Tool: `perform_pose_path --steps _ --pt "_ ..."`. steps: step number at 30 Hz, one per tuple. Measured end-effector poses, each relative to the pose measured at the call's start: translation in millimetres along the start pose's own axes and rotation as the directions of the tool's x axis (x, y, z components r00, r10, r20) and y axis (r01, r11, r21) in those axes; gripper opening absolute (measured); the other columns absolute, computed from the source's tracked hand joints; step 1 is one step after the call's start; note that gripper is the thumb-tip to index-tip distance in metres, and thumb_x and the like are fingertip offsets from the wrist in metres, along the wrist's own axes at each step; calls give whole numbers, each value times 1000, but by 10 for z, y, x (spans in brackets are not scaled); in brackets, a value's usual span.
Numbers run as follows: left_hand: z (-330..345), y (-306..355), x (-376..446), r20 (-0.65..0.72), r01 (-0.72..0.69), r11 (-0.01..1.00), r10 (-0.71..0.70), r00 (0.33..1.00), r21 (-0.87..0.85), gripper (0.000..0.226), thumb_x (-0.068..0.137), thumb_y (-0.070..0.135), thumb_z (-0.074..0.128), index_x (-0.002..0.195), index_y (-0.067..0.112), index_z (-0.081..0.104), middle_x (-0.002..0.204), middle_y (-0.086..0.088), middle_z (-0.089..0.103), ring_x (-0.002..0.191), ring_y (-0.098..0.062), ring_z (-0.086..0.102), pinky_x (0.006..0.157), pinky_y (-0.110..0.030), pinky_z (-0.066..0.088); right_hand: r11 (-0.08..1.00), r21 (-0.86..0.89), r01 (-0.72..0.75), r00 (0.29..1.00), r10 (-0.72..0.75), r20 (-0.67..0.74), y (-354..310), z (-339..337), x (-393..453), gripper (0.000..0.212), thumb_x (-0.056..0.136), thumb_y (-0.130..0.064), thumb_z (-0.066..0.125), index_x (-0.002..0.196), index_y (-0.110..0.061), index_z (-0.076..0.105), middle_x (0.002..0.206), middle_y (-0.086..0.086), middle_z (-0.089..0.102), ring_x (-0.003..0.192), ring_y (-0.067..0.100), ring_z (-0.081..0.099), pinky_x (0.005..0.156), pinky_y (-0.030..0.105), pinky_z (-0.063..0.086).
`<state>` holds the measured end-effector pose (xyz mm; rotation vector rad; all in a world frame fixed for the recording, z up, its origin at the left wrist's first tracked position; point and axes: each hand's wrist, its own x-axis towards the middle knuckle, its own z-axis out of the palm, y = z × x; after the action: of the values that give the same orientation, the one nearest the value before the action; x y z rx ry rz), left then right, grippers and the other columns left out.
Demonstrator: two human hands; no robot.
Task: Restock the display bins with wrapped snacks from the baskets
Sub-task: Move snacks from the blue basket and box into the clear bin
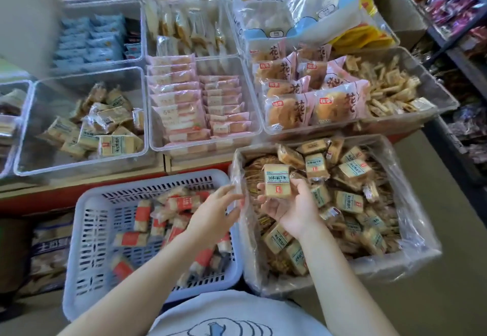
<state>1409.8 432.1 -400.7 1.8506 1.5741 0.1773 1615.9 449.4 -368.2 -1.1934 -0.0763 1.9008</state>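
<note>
Gripping a wrapped bread snack (276,183) above the plastic-lined box (411,233), the right hand (291,205) curls its fingers round the packet — the left hand (213,210), fingers loosely spread, touches the liner's edge beside the blue basket (87,243).

Head-worn view, forward and downward

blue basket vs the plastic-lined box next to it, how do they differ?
The blue basket has slotted plastic walls; the lined box has solid sides under a clear plastic liner. The basket holds snacks with red-orange bands and shows bare floor between them; the box is heaped with beige packs printed in teal. The right hand holds a beige pack above the box; the left hand hovers at the basket's edge. Both sit below the display bins.
</note>
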Motion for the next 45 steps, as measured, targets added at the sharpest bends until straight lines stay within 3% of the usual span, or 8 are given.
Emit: perform_pose_path --steps 5,15,19,25,31,36,40,45 --pt "-597 -847 -207 -495 251 963 -267 827 -101 41 96 19 58 137 11 56 150 -8 44 138 -28 40 106 -40 41 914 -398 -72 997 60 -43 387 688 360 39 99 -32 45 116 -2 64 90 17 67 64 23 60 51 30 37" --pt "-1370 -2067 -334 -318 391 884 -306 897 255 78 98 32 50 161 29 4 167 -2 10 155 -25 -2 123 -45 16 385 -859 338 927 -293 234 925 3071 1266 23 90 -31 62 106 -19 51 105 13 65 81 22 63 68 36 54" --pt "-1365 -2187 -371 -278 355 901 -285 918 250 85 97 38 52 160 32 -6 168 2 0 154 -22 -11 123 -45 15 16 -909 417 777 -526 347 1062 3577 1831 32 91 -37 65 107 -13 52 114 9 52 91 24 57 78 38 52" --pt "-1334 -2240 -388 -277 323 929 -267 923 180 89 94 33 53 159 33 -8 168 6 -9 153 -19 -19 123 -46 12 -654 -710 260 850 -194 490 1116 3424 2094 36 96 -34 49 105 -11 75 116 9 66 121 31 50 102 44 43" --pt "-1327 -2126 -387 -310 372 921 -321 895 118 87 93 27 55 161 28 1 169 0 -2 154 -22 -14 122 -45 15 -440 -715 544 703 -226 674 1180 2693 1331 20 94 -9 56 108 -6 70 118 9 64 119 25 51 107 40 39" --pt "-1136 -1527 -226 -549 281 959 -218 807 33 42 88 16 63 128 3 59 130 -20 57 127 -39 47 102 -50 42 -263 -871 414 764 -419 490 1000 1462 641 14 96 -8 56 98 -8 70 98 -1 60 94 15 56 82 25 42" --pt "-661 -641 -61 -130 233 956 -257 958 -178 21 98 26 53 108 13 66 102 -4 68 96 -26 63 81 -41 55 -179 -982 59 818 -555 150 757 321 253 14 93 -11 59 102 -10 69 101 2 56 99 27 59 81 31 45" --pt "59 30 146 238 353 881 -287 928 -316 28 99 43 57 98 15 60 93 -4 71 84 -22 71 67 -32 50 -205 -874 -440 767 -592 -247 578 -627 -109 42 96 -37 59 131 -17 47 132 12 49 117 32 53 91 40 51"
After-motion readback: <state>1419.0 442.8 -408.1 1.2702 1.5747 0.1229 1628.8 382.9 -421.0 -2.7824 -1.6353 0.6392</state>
